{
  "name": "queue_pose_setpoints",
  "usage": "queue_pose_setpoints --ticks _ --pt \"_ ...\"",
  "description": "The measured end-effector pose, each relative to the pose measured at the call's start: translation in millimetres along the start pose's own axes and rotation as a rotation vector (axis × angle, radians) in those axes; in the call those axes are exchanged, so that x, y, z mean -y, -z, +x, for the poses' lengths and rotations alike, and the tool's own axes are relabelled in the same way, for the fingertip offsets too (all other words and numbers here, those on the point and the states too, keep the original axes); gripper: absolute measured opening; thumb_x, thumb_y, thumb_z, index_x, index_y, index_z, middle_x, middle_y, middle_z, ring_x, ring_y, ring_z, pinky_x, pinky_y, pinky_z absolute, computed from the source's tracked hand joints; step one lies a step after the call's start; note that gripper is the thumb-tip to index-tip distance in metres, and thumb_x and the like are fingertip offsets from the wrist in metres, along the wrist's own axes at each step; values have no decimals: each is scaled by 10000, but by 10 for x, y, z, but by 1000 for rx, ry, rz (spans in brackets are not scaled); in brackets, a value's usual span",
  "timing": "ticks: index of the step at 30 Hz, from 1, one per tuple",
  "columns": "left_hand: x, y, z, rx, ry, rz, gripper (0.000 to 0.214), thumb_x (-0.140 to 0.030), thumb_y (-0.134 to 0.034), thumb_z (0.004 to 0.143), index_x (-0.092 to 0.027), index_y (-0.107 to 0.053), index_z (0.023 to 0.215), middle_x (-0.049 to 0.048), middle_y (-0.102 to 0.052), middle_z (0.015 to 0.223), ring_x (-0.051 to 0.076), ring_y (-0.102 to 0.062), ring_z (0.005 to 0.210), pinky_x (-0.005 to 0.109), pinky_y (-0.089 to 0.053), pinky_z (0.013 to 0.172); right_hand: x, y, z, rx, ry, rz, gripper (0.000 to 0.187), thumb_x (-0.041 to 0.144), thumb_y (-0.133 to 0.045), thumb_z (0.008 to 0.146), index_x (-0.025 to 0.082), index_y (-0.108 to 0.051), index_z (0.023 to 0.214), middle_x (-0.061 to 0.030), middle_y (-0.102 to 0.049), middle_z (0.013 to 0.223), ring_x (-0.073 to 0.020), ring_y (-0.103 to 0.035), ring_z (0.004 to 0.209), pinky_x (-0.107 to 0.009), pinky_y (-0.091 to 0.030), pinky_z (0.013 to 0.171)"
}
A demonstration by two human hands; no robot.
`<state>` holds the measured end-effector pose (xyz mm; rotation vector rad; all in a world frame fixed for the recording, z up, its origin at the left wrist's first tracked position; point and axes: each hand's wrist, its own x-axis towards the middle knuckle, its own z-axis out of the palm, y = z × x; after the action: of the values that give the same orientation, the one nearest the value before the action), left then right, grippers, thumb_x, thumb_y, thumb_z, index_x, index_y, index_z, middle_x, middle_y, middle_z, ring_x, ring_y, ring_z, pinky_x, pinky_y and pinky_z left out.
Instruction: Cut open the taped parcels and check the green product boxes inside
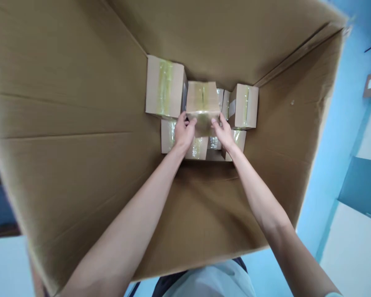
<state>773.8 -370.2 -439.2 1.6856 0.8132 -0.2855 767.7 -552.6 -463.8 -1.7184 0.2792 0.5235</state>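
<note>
Both my arms reach down into a large cardboard carton (80, 103). Between my hands is a small taped cardboard box (203, 97), gripped at its near corners. My left hand (184, 131) is closed on its left side, thumb on the front face. On the right side, my right hand (223, 131) holds it the same way. A bigger taped box (165, 88) sits to the left, and another box (246, 106) stands by the carton's right wall. Lower boxes, including one with shiny tape (197, 148), lie under and in front of the held box, partly hidden by my hands.
The carton's tall walls surround my arms, with its near wall (191, 222) close to my body. Outside on the right lie a light blue floor (330, 136) and white panels (355, 243). A white surface (6, 264) shows at the lower left.
</note>
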Motion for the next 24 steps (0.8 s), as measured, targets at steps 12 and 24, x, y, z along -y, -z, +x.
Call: queue_pose_setpoints --ticks 12,24 --pt "-974 770 -3055 12 -131 -79 629 -617 -779 1005 -266 -785 1527 117 -711 1544 348 -683 1516 466 -569 1308 1756 508 -2826 -209 94 40 887 688 -698 1123 286 -441 1871 -180 -740 1608 -289 -821 1121 -464 -727 1034" --pt "-1702 1997 -5237 -287 -467 -299 658 -558 -783 1077 -367 -659 1694 95 -607 1621 316 -623 1581 498 -560 1334 3116 162 -4457 86 462 -24 881 610 -677 1150 232 -365 1881 -139 -840 1238 -290 -828 1144 -512 -704 1079"
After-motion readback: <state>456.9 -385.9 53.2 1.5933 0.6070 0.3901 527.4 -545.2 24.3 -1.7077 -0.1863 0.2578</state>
